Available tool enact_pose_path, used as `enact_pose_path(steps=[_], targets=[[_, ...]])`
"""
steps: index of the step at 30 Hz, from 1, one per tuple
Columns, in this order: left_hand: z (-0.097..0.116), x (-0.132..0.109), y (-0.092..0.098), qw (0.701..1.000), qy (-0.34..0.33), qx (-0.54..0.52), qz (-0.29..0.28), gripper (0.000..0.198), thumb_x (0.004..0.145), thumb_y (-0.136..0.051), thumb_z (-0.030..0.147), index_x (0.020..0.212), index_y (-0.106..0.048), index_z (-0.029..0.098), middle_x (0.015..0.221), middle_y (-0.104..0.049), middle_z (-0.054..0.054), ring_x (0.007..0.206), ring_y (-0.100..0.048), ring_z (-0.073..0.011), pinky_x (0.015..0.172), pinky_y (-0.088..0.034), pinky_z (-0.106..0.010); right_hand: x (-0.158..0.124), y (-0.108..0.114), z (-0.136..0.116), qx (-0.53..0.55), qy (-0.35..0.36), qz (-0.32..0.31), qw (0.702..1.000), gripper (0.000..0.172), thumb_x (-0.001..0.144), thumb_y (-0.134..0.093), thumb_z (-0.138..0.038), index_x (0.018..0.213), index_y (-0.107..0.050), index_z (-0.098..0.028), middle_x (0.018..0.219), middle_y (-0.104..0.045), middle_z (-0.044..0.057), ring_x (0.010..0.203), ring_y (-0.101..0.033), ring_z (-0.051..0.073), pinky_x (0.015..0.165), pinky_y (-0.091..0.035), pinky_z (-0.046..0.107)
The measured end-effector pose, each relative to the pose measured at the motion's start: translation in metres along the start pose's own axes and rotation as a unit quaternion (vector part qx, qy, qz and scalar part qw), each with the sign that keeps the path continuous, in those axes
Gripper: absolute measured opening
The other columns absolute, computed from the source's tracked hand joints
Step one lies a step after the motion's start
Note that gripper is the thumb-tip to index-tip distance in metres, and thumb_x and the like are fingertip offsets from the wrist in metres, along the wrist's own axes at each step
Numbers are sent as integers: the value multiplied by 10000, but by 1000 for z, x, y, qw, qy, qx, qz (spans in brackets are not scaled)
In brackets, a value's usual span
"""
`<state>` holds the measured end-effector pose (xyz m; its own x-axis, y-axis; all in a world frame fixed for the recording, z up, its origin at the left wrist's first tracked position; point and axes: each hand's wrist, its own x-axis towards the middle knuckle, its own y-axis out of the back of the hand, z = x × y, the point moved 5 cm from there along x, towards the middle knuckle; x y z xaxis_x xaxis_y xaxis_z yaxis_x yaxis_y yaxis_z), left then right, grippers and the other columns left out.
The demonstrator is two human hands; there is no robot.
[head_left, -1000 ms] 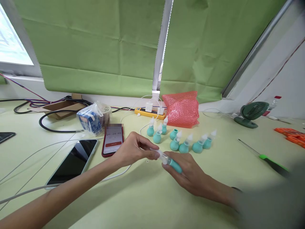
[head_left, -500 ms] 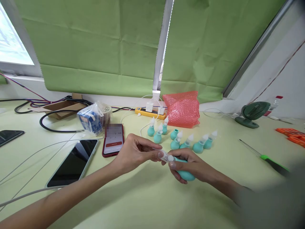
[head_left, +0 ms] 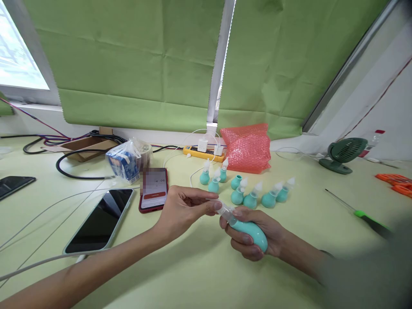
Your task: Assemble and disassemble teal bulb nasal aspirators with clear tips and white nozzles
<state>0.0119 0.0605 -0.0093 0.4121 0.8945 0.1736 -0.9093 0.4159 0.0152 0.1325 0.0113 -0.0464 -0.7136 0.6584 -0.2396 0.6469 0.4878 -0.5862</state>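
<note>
My right hand [head_left: 257, 236] wraps round the smooth teal body of a nasal aspirator [head_left: 252, 234], which lies tilted with its clear end up and to the left. At that end, the thumb and fingers of my left hand [head_left: 189, 208] pinch the clear nozzle tip [head_left: 222, 209]; the fingers partly hide it. Beyond my hands, several small teal bulb aspirators [head_left: 250, 200] with pointed clear tips stand or lean on the table. Among them sits a teal bulb [head_left: 236, 182] that has no clear tip on it.
Left of my hands lie a red-cased phone [head_left: 153, 208] and a larger dark-screened phone [head_left: 99, 221]. Behind are a bagged blue box [head_left: 124, 165], a yellow power strip [head_left: 193, 151] and pink bubble wrap [head_left: 247, 150]. A green-handled screwdriver [head_left: 362, 213] and a green fan [head_left: 344, 152] are right.
My right hand has turned the aspirator so more of its teal body faces me, its rounded end lower. The left hand keeps its pinch on the clear tip.
</note>
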Motion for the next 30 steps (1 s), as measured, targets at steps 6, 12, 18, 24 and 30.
enact_pose_path(steps=[6, 12, 18, 24, 30], targets=[[-2, 3, 1, 999, 9, 38, -19, 201, 537, -709, 243, 696, -684, 122, 716, -685, -50, 683, -632, -207, 598, -536, -240, -2, 6, -5, -111, 32, 90, 989, 220, 778, -468, -333, 814, -541, -129, 438, -448, -49, 313, -416, 57, 297, -305, 154], [-1, 9, 0, 984, 38, 23, -173, 148, 545, -698, 174, 689, -686, 142, 746, -683, -42, 797, -620, -219, 737, -511, -259, -10, 3, -15, -300, 51, 140, 942, 244, 739, -525, -359, 801, -534, -123, 453, -474, -39, 340, -409, 53, 345, -321, 175], [1, -1, -9, 964, 71, -4, -257, 136, 559, -674, 112, 685, -680, 160, 766, -679, -29, 866, -595, -219, 779, -503, -283, -28, -10, -21, -497, 58, 184, 846, 212, 740, -519, -358, 732, -549, -149, 557, -449, -23, 483, -420, 63, 437, -348, 179], [3, 1, -5, 993, 20, -33, -114, 130, 513, -715, 132, 631, -681, 173, 717, -683, -18, 849, -599, -229, 796, -502, -293, -34, -21, -30, -554, 145, 218, 790, 225, 789, -442, -363, 785, -544, -162, 575, -453, -13, 501, -438, 82, 449, -370, 187], [1, 2, -7, 989, 29, -57, -130, 140, 520, -710, 102, 636, -682, 176, 707, -682, -11, 867, -591, -215, 795, -503, -256, -38, -34, -29, -773, 233, 261, 530, 215, 834, -359, -266, 920, -530, -168, 673, -570, 38, 627, -526, 145, 555, -389, 246]])
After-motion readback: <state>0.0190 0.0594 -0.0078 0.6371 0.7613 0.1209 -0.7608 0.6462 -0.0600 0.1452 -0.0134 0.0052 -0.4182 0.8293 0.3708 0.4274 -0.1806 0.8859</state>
